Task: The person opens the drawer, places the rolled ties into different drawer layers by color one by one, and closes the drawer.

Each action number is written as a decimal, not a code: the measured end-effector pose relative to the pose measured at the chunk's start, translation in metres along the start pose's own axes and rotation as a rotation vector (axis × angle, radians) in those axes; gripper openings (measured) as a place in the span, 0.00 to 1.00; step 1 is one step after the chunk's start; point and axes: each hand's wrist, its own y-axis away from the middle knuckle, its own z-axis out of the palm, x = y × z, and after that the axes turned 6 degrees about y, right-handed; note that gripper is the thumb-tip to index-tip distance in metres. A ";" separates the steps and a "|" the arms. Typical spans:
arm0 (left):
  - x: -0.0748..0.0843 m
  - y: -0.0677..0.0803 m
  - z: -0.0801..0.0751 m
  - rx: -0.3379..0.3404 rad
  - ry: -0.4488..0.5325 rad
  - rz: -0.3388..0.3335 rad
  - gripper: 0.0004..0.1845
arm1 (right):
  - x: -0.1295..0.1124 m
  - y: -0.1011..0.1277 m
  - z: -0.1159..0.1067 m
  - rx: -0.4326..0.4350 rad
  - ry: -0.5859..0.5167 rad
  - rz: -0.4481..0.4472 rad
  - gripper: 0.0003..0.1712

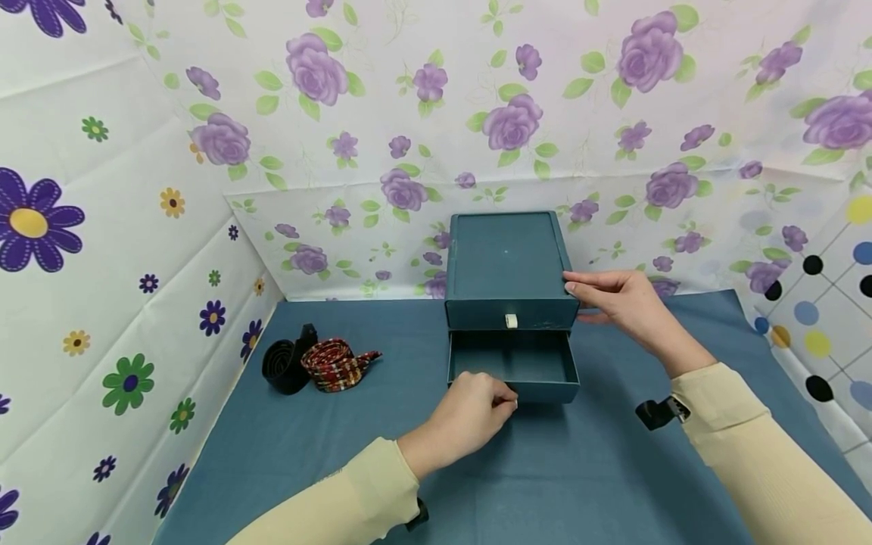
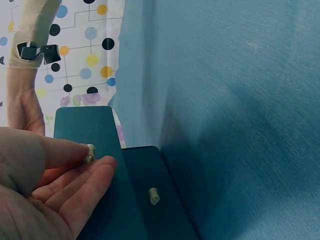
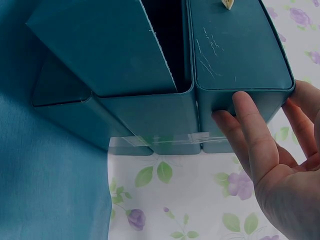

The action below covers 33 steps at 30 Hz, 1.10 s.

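A small dark teal drawer cabinet [image 1: 504,257] stands against the flowered backdrop. Its middle drawer [image 1: 545,392] is pulled out, and the part of its inside that shows holds nothing. With thumb and fingertips, my left hand [image 1: 466,416] pinches the pale knob [image 2: 90,153] on that drawer's front. My right hand [image 1: 623,303] touches the cabinet's upper right, some fingers on the top edge and others fairly straight against the side wall. The top drawer, with a white knob [image 1: 512,321], is pushed in. Below, the bottom drawer shows its own knob [image 2: 154,196] in the left wrist view.
On the left of the blue tabletop [image 1: 395,439], a rolled black belt [image 1: 282,367] lies beside a rolled red plaid fabric strip [image 1: 334,367]. Patterned cloth walls [image 1: 436,144] enclose the back and both sides. Clear tape [image 3: 175,138] runs along the cabinet's side.
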 end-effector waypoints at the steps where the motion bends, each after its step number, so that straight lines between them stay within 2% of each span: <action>1: 0.000 0.000 0.000 0.000 -0.002 0.002 0.09 | 0.000 0.000 0.000 0.001 0.001 0.001 0.27; 12: 0.001 0.003 0.001 0.001 -0.036 0.027 0.08 | -0.003 0.001 -0.001 -0.002 -0.014 0.006 0.27; 18: 0.004 0.005 -0.001 -0.048 0.010 -0.004 0.09 | -0.003 0.002 0.000 -0.003 -0.013 0.013 0.27; 22: 0.009 0.003 -0.008 -0.069 0.041 -0.014 0.09 | -0.002 0.001 -0.001 -0.005 -0.011 0.019 0.27; 25: 0.013 0.002 -0.019 -0.033 0.049 0.012 0.09 | 0.000 0.001 -0.002 -0.004 -0.009 0.017 0.27; 30: 0.017 0.001 -0.045 0.082 0.068 0.071 0.09 | -0.001 0.001 -0.002 -0.005 -0.013 0.011 0.28; 33: 0.015 0.000 -0.063 0.154 0.114 0.090 0.09 | -0.002 0.001 -0.002 -0.013 -0.024 0.013 0.28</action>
